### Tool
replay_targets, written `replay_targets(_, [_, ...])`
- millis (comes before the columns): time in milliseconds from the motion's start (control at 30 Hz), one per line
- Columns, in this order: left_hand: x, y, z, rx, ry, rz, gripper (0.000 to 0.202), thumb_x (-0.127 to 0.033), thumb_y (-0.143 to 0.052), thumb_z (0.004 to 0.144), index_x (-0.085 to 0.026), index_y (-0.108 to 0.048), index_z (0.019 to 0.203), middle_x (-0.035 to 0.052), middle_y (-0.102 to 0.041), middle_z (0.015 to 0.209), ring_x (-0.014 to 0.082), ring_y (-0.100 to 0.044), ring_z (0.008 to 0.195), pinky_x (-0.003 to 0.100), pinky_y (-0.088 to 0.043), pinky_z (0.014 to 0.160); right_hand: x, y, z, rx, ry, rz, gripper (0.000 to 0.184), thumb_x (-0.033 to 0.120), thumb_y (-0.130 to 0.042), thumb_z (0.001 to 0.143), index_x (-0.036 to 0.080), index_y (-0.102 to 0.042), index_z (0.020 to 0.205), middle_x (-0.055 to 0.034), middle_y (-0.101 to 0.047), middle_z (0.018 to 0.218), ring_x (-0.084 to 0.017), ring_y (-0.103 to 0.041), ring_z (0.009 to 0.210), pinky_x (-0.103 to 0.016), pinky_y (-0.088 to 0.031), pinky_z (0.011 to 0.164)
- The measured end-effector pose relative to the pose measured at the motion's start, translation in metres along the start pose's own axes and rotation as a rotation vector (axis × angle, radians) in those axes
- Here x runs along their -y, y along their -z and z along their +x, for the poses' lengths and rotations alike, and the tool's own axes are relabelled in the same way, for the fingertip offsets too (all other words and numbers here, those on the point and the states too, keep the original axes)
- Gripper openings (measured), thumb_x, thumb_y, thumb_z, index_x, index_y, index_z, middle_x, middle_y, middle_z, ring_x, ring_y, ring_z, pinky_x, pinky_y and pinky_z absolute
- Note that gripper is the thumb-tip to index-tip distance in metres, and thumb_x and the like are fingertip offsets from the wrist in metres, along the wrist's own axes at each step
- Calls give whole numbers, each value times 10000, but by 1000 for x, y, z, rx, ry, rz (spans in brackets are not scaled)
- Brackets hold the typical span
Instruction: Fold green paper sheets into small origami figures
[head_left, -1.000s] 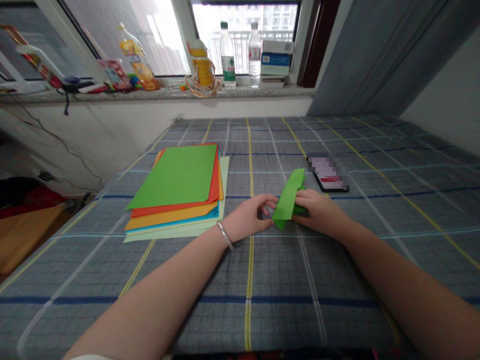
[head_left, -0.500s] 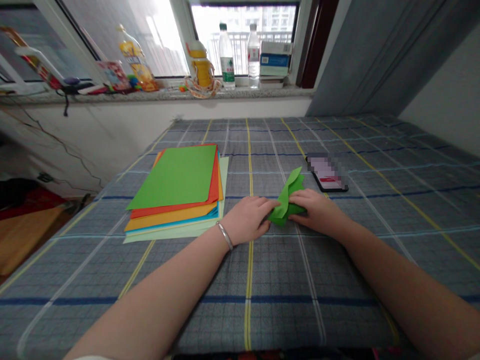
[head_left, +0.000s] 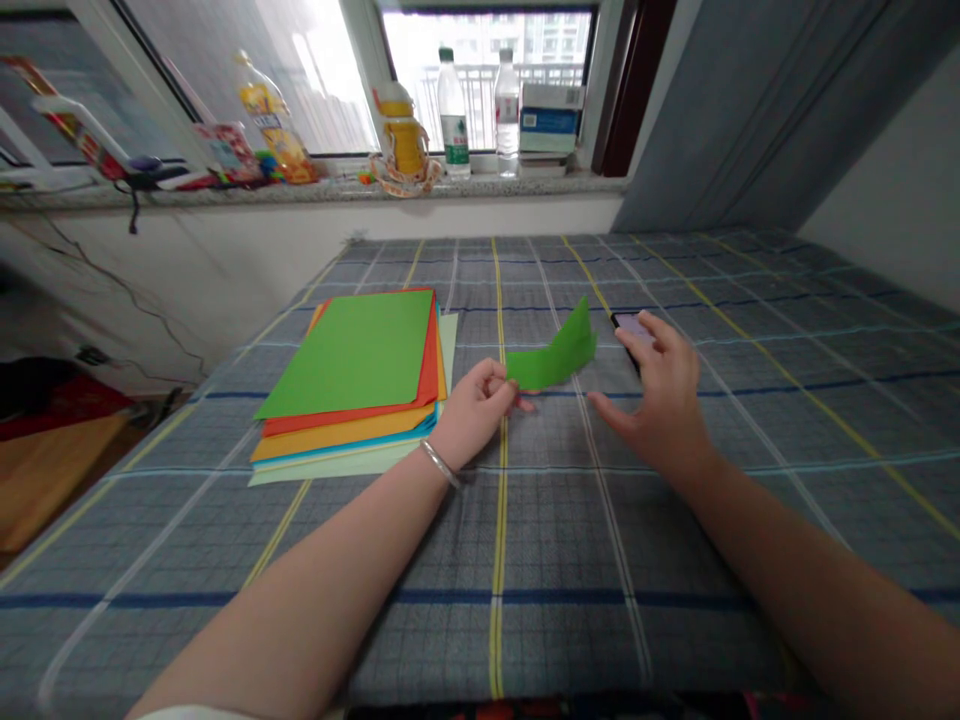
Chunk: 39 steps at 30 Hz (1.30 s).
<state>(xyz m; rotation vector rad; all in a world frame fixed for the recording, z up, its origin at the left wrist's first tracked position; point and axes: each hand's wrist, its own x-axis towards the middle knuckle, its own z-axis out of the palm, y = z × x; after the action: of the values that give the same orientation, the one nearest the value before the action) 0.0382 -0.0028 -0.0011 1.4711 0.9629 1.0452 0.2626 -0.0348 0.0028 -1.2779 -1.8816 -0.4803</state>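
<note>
While the left hand (head_left: 471, 412) pinches one end of a folded green paper (head_left: 551, 360), its fingers closed on that corner, the right hand (head_left: 666, 408) is spread open with thumb well apart and holds nothing. The paper bends upward to the right over the plaid-covered table (head_left: 555, 560), its free end near the right hand but apart from it, with a gap of cloth between. The right fingers hide much of a phone (head_left: 634, 324); whether they touch it, I cannot tell. Just beyond the left wrist's bracelet (head_left: 439, 464) lies a stack of coloured sheets (head_left: 349, 350), its lower layers jutting out unevenly. A strip of cloth separates the stack from the table's left edge, and a broad stretch of cloth runs between the forearms to the near edge.
</note>
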Motion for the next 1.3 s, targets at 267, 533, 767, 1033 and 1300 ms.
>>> replay_targets(267, [-7, 6, 2, 131, 186, -261, 102, -166, -550, 771, -168, -469, 833, 21, -712, 783, 101, -668, 637, 193, -433, 590, -32, -16, -7, 111, -300, 286, 833, 482, -652, 760, 215, -269, 1450, -175, -422, 1392, -310, -510, 1180, -509, -445, 961])
replay_targets(533, [-13, 16, 0, 195, 303, 590, 113, -230, -460, 803, -183, -481, 702, 14, -667, 613, 84, -415, 378, 227, -301, 430, -41, -23, -14, 426, -297, 357, 749, 413, -685, 730, 263, -383, 1399, -127, -502, 1292, -236, -620, 902, -473, -498, 903])
replay_targets(767, [-5, 17, -8, 86, -88, 1121, 473, -401, -606, 804, -172, -521, 1209, 85, -620, 978, 224, -604, 881, 336, -468, 782, -39, -18, -12, 479, -128, 239, 700, 407, -707, 724, 238, -458, 1356, -132, -454, 1349, -268, -579, 1060, -447, -473, 935])
replay_targets(1033, [2, 13, -4, 323, -356, 1226, 402, -399, -735, 742, -168, -598, 1042, 79, -608, 1011, 243, -542, 956, 372, -446, 866, -15, -7, -2, 630, 170, 24, 390, 448, -731, 719, 198, -653, 1007, -71, -680, 996, -267, -590, 937, -401, -422, 803])
replay_targets(1300, [1, 5, -5, 424, -526, 1285, 58, -193, -531, 875, -170, -577, 902, 51, -621, 873, 191, -570, 836, 308, -449, 784, 3, 12, 6, 694, 335, 28, 36, 188, -590, 821, 211, -604, 798, -37, -692, 975, -200, -587, 889, -302, -386, 677])
